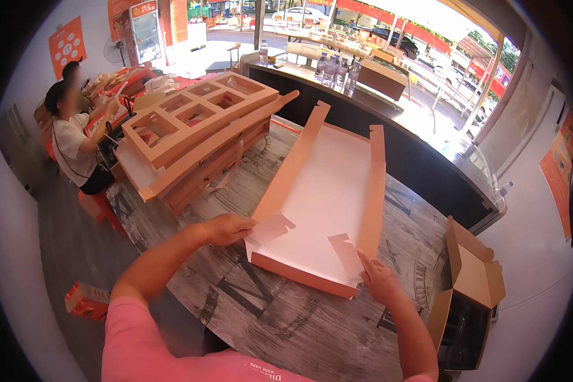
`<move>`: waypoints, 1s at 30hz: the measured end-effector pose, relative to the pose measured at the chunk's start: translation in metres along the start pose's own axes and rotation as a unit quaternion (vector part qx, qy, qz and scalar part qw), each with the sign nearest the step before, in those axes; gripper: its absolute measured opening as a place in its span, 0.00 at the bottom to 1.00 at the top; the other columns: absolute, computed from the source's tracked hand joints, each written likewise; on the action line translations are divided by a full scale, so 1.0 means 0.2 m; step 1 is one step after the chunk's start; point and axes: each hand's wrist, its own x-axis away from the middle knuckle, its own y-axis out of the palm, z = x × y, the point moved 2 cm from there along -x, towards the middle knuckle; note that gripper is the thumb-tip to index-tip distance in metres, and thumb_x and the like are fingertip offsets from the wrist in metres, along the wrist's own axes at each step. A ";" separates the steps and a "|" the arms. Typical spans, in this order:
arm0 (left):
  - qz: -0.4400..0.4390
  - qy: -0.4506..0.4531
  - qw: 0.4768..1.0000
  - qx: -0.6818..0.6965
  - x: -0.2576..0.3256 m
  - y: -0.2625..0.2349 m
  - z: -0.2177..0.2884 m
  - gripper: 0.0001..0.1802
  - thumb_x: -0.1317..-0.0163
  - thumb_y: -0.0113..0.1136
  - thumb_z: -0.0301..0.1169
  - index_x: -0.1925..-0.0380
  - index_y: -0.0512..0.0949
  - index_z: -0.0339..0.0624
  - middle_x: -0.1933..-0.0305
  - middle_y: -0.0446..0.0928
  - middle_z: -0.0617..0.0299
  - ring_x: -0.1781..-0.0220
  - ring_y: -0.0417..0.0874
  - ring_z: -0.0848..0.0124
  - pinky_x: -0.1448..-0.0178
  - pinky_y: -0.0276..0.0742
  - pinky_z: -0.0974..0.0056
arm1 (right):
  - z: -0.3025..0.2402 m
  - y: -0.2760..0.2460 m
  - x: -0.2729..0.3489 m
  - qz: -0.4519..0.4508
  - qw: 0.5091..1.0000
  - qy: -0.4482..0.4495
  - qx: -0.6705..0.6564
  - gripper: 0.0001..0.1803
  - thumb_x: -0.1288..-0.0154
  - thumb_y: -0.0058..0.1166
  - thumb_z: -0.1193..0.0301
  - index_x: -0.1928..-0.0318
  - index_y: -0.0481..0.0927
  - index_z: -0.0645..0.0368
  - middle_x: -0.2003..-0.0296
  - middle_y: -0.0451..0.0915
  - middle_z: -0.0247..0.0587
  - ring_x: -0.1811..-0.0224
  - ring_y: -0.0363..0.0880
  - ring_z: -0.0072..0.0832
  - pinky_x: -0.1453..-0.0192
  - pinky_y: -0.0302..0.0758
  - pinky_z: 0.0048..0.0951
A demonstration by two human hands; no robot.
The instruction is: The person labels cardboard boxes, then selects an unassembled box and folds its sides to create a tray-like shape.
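A long, shallow cardboard box [328, 184], white inside and orange-brown outside, lies partly folded on the table in front of me. Its two long sides stand up, and its near end panel [302, 275] is raised. My left hand [228, 229] pinches the near left corner, beside a slotted white flap [274, 230] that leans inward. At the near right corner, my right hand [378, 277] grips the side wall, next to a second slotted flap [345, 253]. Slotted tabs also stick out from the far ends of the long sides.
The wood-patterned table [235, 286] carries a stack of cardboard boxes with square windows [191, 114] at left. An open brown box [468, 299] stands at right. Beyond runs a dark-fronted counter [420, 153] with bottles [337, 71]. Two people sit at far left.
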 end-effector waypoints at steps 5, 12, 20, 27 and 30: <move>0.008 -0.023 0.995 -0.095 -0.06 -0.02 0.12 0.14 0.28 0.58 0.35 0.45 0.82 0.46 0.58 0.84 0.48 0.55 0.85 0.47 0.51 0.81 0.56 | -0.06 0.00 -0.03 0.020 0.998 -0.034 0.044 0.30 0.28 0.55 0.71 0.26 0.69 0.46 0.55 0.87 0.45 0.48 0.84 0.44 0.48 0.81 0.43; 0.062 0.110 0.953 -0.275 -0.17 0.01 0.29 0.15 0.34 0.61 0.34 0.48 0.86 0.53 0.66 0.85 0.61 0.47 0.83 0.57 0.38 0.77 0.49 | -0.11 0.00 -0.10 0.005 0.994 -0.039 0.098 0.27 0.28 0.55 0.70 0.30 0.75 0.43 0.64 0.85 0.39 0.57 0.85 0.38 0.54 0.81 0.42; 0.132 0.185 0.961 -0.158 -0.22 0.13 0.16 0.22 0.38 0.64 0.24 0.43 0.83 0.50 0.67 0.82 0.64 0.52 0.85 0.60 0.25 0.69 0.46 | -0.21 0.02 -0.19 -0.040 0.985 0.001 0.166 0.27 0.32 0.52 0.72 0.33 0.78 0.45 0.69 0.85 0.37 0.59 0.84 0.35 0.57 0.80 0.40; 0.147 0.224 0.953 -0.141 -0.24 0.19 0.23 0.27 0.37 0.63 0.23 0.37 0.79 0.56 0.66 0.83 0.65 0.58 0.86 0.63 0.25 0.70 0.45 | -0.19 0.03 -0.17 0.005 0.988 -0.027 0.150 0.27 0.35 0.53 0.73 0.35 0.80 0.46 0.69 0.87 0.35 0.59 0.85 0.35 0.59 0.81 0.38; 0.158 0.216 0.956 -0.118 -0.24 0.22 0.21 0.27 0.37 0.62 0.23 0.37 0.80 0.57 0.66 0.83 0.65 0.59 0.86 0.65 0.25 0.69 0.44 | -0.21 0.03 -0.17 0.007 0.987 -0.038 0.155 0.27 0.36 0.54 0.74 0.36 0.80 0.46 0.69 0.87 0.35 0.60 0.85 0.34 0.60 0.81 0.38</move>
